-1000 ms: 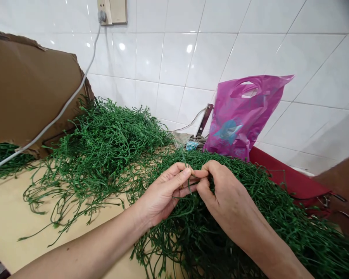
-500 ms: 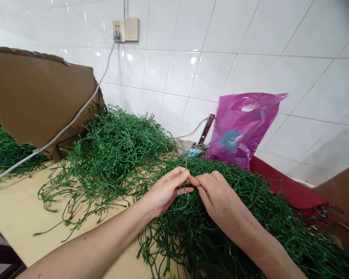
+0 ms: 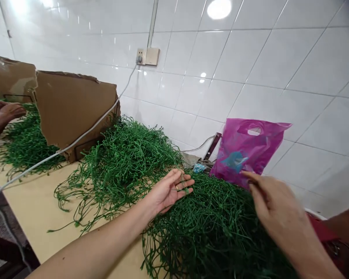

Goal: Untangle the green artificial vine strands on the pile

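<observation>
My left hand (image 3: 170, 190) lies palm up on a heap of green plastic strands (image 3: 215, 228), fingers spread, with one thin strand (image 3: 182, 181) running across the fingertips. My right hand (image 3: 275, 211) hovers blurred above the right side of the same heap, just in front of a pink plastic bag (image 3: 244, 149). Its fingers are close together, and whether it holds a strand cannot be made out. A second, larger heap of green strands (image 3: 125, 159) lies behind my left hand.
A torn cardboard sheet (image 3: 72, 104) leans on the tiled wall, and a grey cable (image 3: 84, 131) runs from a wall socket (image 3: 147, 56) across it. Another person's hand (image 3: 8, 111) rests on a third green heap (image 3: 23, 143) at far left. A red object (image 3: 320, 232) sits at right.
My hands, pinched together on one strand before, have come apart; the right hand swung right toward the pink bag and the left opened. The view tilted up and left, showing the other person's hand.
</observation>
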`<action>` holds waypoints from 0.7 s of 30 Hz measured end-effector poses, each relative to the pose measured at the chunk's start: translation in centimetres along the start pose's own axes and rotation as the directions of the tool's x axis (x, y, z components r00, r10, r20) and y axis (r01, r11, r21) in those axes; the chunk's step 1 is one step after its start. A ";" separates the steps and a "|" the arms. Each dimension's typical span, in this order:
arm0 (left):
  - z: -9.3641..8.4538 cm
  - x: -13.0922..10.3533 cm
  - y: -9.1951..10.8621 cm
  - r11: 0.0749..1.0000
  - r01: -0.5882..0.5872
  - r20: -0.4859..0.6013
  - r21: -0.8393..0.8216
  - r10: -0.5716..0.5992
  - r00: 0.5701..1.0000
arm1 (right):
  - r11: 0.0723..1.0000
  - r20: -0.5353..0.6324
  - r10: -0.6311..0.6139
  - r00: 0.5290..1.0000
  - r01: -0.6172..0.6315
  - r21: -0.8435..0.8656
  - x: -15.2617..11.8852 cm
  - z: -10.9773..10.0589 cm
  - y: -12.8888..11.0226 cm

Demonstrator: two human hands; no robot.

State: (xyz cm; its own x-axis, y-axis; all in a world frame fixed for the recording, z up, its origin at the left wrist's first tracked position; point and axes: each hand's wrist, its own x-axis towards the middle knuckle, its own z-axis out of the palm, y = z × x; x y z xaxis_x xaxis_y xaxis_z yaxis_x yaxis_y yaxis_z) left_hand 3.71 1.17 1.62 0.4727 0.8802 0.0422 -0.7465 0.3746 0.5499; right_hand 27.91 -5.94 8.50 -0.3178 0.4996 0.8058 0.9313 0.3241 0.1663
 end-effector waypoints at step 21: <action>2.1 -0.8 1.4 0.978 -0.037 -0.131 -0.206 0.010 0.991 | 0.878 0.389 0.066 0.919 -0.239 0.414 -0.3 0.3 -6.3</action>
State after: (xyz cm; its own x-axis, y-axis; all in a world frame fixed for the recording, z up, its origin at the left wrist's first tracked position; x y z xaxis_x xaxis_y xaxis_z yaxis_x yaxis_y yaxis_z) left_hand 3.28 0.43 4.09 0.3997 0.9146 -0.0615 -0.8441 0.3934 0.3643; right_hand 22.07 -7.90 7.02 -0.2999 0.7930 0.5303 0.8199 0.4984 -0.2817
